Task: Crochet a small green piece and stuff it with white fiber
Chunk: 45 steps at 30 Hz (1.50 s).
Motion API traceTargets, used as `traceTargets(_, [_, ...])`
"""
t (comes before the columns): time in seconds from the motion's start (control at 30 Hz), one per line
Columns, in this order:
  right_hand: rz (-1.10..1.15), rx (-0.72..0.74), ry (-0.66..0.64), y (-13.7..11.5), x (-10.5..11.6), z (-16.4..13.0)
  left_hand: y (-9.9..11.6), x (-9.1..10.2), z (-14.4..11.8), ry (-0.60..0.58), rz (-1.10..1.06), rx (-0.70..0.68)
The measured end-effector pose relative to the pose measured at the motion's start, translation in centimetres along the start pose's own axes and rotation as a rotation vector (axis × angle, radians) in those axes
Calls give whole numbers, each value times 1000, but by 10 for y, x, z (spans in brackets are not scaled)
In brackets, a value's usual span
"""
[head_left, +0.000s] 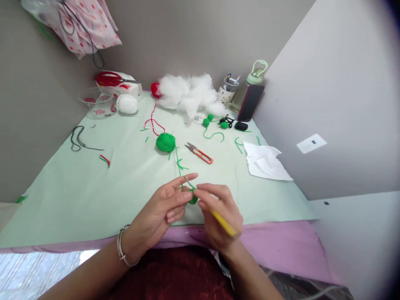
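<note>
Grey walls [187,37] corner a table [93,196] under pale green cloth.

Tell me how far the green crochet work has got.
Done: three small green balls lie near the stuffing. In hand: the left hand pinches a small green piece fed by yarn from the green ball; the right hand works it with a yellow hook. Left: the piece is far smaller than the finished ones, and plenty of yarn remains.
</note>
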State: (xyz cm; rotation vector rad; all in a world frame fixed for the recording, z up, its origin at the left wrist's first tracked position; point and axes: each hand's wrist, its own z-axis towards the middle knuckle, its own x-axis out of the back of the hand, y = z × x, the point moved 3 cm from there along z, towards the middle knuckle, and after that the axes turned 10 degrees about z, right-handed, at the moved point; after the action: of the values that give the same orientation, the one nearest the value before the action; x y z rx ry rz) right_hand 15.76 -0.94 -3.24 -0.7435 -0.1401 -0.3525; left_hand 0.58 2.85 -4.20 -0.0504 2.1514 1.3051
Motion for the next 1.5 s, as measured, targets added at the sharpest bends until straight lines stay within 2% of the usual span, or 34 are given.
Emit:
traceTargets(0.07, [200,-174,136,5,4,4,4,1,1,-5,-49,-4])
traceTargets(0.13, [381,-296,192,9,4,9,7,1,1,8,-33,-36])
traceTargets(0.2, [463,-356,149,11,0,13,8,-1,1,3,28,-59])
traceTargets(0.27, [430,-370,101,11,-3,15,7,-3,0,12,95,-92])
traceTargets(0.37, [267,-294,78,8,-5,12,6,-5,-1,84,162,-155])
traceTargets(0.43, [107,-148,39,4,-6,7,5,-5,-1,126,148,-163])
traceTargets(0.5, [-48,13,-20,0,-7,2,2,-4,1,104,81,-109])
traceTargets(0.57, [-89,68,-30,-1,-6,0,0,-2,3,25,-4,-17])
traceTargets(0.67, [115,-96,82,3,1,4,1,2,4,-37,-73,27])
traceTargets(0.73, [291,-246,167,6,3,8,4,5,4,-9,-54,-20])
traceTargets(0.8, [402,-342,183,8,1,11,5,4,3,19,27,-77])
traceTargets(0.9, [443,-396,121,10,-4,13,4,2,1,42,210,-155])
traceTargets(0.97, [473,-436,131,15,-5,11,4,2,-1,50,297,-188])
traceTargets(1.13, [613,-529,178,24,1,6,6,6,-2,76,335,-209])
traceTargets(1.2, [573,-500,164,20,3,7,7,7,-3,87,356,-218])
traceTargets(1.27, [436,-420,123,14,4,8,7,7,-4,115,399,-241])
traceTargets(1.4, [72,-46,-55,-1,0,7,5,6,-5,198,412,-271])
traceTargets(1.47, [-98,119,-123,-4,-3,1,2,4,-4,169,307,-213])
traceTargets(1.5, [-155,156,-130,-4,-4,-1,1,3,-2,128,234,-161])
